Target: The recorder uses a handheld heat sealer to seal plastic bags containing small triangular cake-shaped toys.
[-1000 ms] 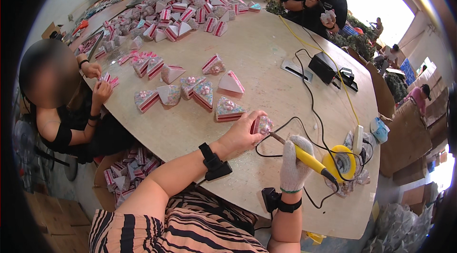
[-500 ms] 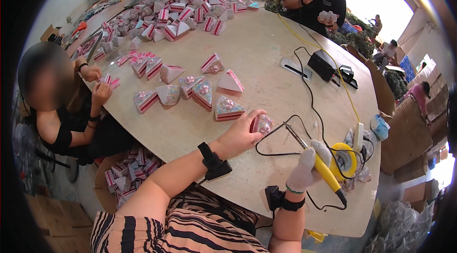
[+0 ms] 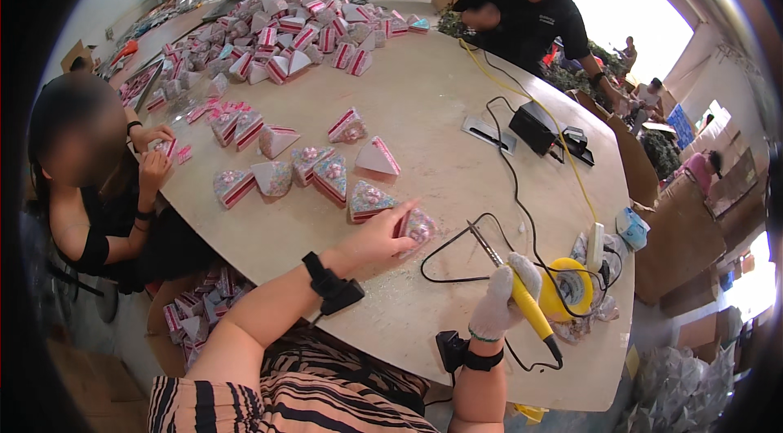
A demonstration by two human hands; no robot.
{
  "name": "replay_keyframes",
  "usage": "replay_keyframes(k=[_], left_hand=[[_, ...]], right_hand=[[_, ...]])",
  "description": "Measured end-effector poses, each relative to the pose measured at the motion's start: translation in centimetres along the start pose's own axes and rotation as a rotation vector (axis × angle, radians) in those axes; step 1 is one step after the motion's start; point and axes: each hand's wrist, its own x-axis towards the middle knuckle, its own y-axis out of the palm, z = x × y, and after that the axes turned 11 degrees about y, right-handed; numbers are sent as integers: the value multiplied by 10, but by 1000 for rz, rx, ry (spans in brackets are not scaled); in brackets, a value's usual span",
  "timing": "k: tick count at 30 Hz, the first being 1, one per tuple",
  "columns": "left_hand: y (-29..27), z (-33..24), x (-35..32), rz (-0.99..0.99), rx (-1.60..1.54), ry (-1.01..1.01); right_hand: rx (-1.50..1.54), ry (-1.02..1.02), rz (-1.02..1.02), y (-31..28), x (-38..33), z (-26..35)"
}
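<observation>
A toy cake slice [image 3: 419, 227] with a speckled top and pink trim sits on the table under my left hand [image 3: 377, 237], whose thumb and fingers close around its left side. My right hand [image 3: 496, 307], in a whitish knit glove, grips the yellow handle of a soldering iron [image 3: 532, 309]. The iron's metal tip points up and left, apart from the slice. Just left of the held piece stands another cake slice [image 3: 372, 201]. Several more, such as a white-sided slice [image 3: 378, 157], are spread farther back.
A big heap of cake slices [image 3: 285, 29] covers the far left. Right of the iron lie yellow tape [image 3: 571, 290], a power strip [image 3: 595, 245] and a looping black cord [image 3: 424, 270]. A black box-like device [image 3: 534, 127] stands behind. Co-workers sit left and stand across.
The whole view has shifted slightly. In my left hand the slice has turned, showing more of its decorated top. The person across has stretched an arm out to the right side.
</observation>
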Motion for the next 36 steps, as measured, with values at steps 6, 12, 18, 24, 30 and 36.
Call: replay_keyframes(k=[6,12,18,24,30,36], left_hand=[[-28,-11,-13,90,3,-157],[-20,-17,-19,4,-40,-105],[-22,-32,-25,-66,-252,-221],[-25,-43,-28,-81,-109,-141],[-25,-17,-15,-98,-108,-70],[-26,-16,-29,-114,-28,-8]], right_hand=[[-61,63,72,2,-1,0],[187,364,-2,-8,11,13],[500,451,281,-13,48,68],[-113,-195,-481,12,92,104],[-222,-118,-71,11,70,80],[225,-66,350,3,81,93]])
